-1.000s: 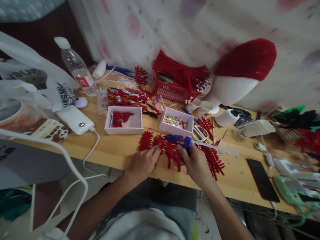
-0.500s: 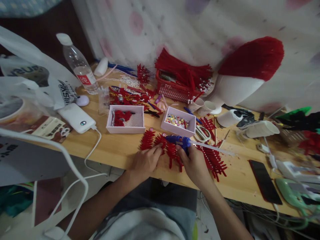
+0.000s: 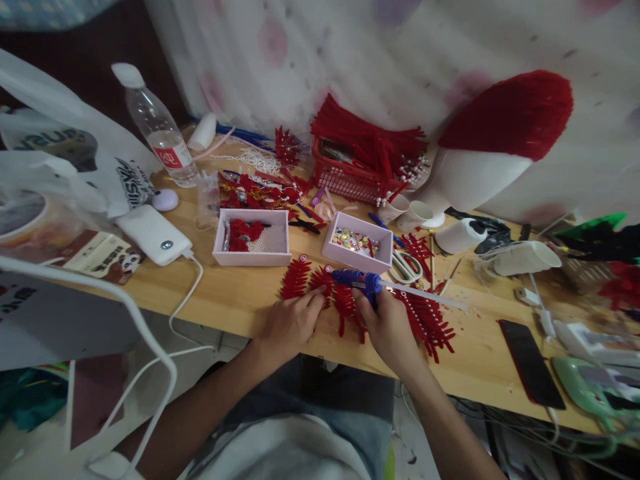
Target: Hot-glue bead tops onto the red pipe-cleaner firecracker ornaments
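My right hand (image 3: 387,327) is wrapped round the handle of a blue glue gun (image 3: 361,281), with a long clear glue stick (image 3: 425,295) jutting from its back. Its nozzle points left at the top of a red chenille leaf (image 3: 320,277), close to a small round ornament (image 3: 328,269). My left hand (image 3: 295,320) rests at the table edge, its fingers closed on this leaf's lower part. Beside it lies another red chenille leaf (image 3: 295,280) with a similar ornament. More red leaves (image 3: 345,308) lie under the gun, and pearl-lined red pieces (image 3: 427,320) are right of my right hand.
Behind my hands stand a box of pearls and red pieces (image 3: 273,259) and a box of gold ornaments (image 3: 353,260). Scissors (image 3: 406,267) lie to the right. A red basket (image 3: 345,183), bottle (image 3: 167,143), power bank (image 3: 150,235) and phone (image 3: 531,363) surround the work area.
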### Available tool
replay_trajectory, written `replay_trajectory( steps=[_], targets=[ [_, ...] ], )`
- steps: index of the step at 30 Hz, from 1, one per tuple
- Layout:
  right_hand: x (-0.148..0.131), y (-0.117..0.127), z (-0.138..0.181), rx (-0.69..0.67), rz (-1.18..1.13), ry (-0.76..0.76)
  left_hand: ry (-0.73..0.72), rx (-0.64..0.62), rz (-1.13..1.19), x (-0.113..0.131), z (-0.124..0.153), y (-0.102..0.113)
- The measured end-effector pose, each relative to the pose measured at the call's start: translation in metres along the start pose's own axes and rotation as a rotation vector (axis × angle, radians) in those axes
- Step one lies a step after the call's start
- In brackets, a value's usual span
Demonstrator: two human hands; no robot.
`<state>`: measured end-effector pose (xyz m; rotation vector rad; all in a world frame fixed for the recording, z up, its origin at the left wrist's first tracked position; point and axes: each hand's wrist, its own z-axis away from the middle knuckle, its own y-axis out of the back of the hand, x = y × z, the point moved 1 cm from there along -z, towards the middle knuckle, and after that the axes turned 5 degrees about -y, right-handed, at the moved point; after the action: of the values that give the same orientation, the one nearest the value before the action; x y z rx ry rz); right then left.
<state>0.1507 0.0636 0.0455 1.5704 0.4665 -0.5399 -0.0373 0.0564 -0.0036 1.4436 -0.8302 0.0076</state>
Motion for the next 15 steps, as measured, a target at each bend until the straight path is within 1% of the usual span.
replay_trajectory(
  steps=[7,15],
  targets=[
    [0.0006,-0.0003,-0.0006,-0.001,-0.001,0.000,-0.042,0.013,-0.159,0.0007,-0.0004,0.0000],
    [0.0010,0.0002,0.0003,-0.002,-0.012,0.002,-0.068,0.044,-0.202,-0.0014,0.0000,-0.0032]
  ],
)
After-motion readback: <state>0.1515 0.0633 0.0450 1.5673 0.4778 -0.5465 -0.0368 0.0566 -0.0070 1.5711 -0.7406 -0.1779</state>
